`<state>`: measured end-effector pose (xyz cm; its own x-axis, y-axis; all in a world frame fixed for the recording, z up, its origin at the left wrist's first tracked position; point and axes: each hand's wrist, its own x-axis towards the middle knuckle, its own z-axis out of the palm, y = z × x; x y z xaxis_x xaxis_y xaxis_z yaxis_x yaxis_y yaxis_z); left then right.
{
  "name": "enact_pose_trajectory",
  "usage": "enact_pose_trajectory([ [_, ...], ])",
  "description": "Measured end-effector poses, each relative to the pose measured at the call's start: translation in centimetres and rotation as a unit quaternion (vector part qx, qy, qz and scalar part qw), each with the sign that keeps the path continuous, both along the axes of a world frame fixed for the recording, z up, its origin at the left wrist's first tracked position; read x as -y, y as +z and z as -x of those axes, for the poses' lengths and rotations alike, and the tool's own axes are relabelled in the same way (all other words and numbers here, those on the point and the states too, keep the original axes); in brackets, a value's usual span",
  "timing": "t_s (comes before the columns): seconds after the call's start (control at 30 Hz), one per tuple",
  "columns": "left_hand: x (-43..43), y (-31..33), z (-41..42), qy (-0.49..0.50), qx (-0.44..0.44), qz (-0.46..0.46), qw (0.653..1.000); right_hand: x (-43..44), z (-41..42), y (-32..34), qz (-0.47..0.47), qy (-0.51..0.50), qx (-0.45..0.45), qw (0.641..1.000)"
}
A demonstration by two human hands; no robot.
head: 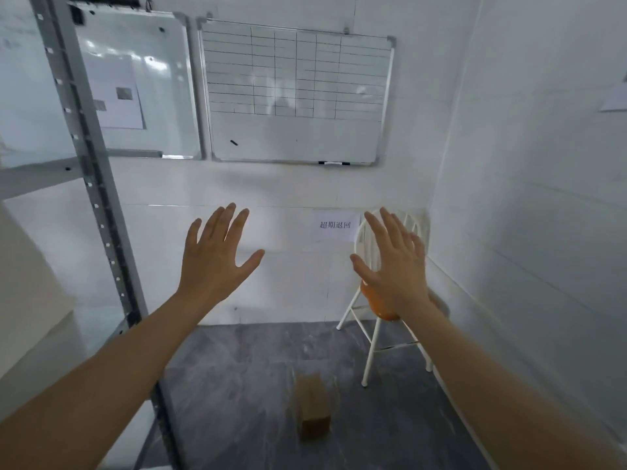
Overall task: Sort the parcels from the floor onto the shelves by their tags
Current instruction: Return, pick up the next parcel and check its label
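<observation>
Hands are both raised in front of the white wall, palms forward, fingers spread wide, and they hold nothing. Left hand (217, 256) is up and to the left of the box (314, 407); right hand (395, 262) is up and to the right of it. The box, brown cardboard, lies on the grey floor (237, 368), well below both hands and between the two forearms, touching neither. A white chair (373, 334) stands behind the box to the right, partly hidden by the right hand, with something orange on its seat. A grey shelf post (91, 171) rises left of the box. A gridded whiteboard (295, 96) hangs on the wall above it.
</observation>
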<state>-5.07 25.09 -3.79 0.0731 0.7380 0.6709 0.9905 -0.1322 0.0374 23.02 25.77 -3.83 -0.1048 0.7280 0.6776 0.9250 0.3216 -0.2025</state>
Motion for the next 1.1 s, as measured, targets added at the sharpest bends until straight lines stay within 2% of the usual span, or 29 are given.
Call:
enact_pose_trajectory([
  [0.27,-15.3,-2.2,-0.2,0.026,0.027,0.013,0.999,-16.1,0.3,-0.9,-0.004,0.017,0.007,1.000],
  [0.5,-27.2,-6.3,1.1,0.020,0.025,0.048,0.998,-27.9,1.9,-4.6,0.045,0.011,0.008,0.999],
  [0.83,-42.1,-17.4,3.8,-0.022,0.053,0.124,0.991,-40.7,5.2,-16.5,0.121,-0.038,-0.037,0.991],
  [1.1,-47.3,-32.7,2.2,-0.040,0.061,0.210,0.975,-45.7,3.0,-32.2,0.182,-0.052,-0.038,0.981],
])
